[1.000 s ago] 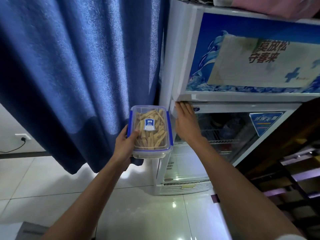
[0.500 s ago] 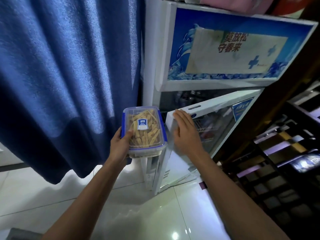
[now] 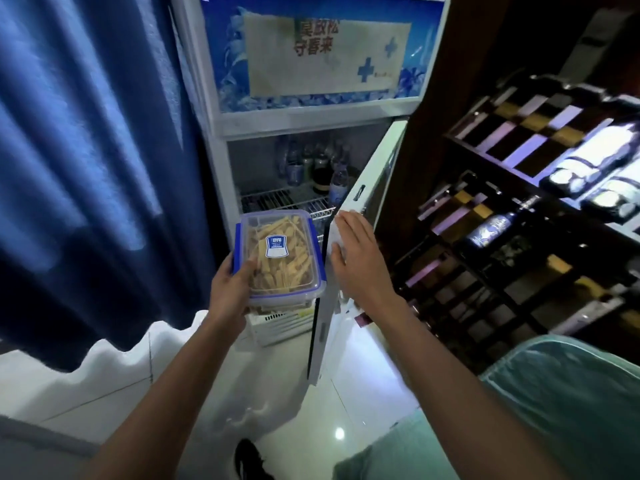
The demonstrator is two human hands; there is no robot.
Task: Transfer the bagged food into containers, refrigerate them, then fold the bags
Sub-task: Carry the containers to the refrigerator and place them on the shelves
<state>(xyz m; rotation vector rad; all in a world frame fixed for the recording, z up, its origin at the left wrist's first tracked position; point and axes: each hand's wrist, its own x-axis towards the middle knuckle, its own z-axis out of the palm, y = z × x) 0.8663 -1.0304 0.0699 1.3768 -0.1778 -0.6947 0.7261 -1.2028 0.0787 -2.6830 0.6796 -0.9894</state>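
Note:
My left hand [image 3: 231, 289] grips a clear lidded container [image 3: 280, 256] with blue clips, filled with pale yellow food strips, and holds it in front of the open fridge [image 3: 221, 168]. My right hand [image 3: 356, 252] lies flat, fingers spread, against the edge of the fridge door [image 3: 349, 244], which stands swung wide to the right. Inside, a wire shelf [image 3: 277, 200] shows bare room at its front left, just above the container.
Several bottles [image 3: 313, 168] stand at the back right of the wire shelf. A blue curtain [image 3: 90, 150] hangs to the left of the fridge. A dark rack of bottles [image 3: 519, 220] fills the right side. White tiled floor [image 3: 346, 410] lies below.
The fridge door has swung from nearly closed to wide open under my right hand. The container has stayed in my left hand, now in front of the open compartment.

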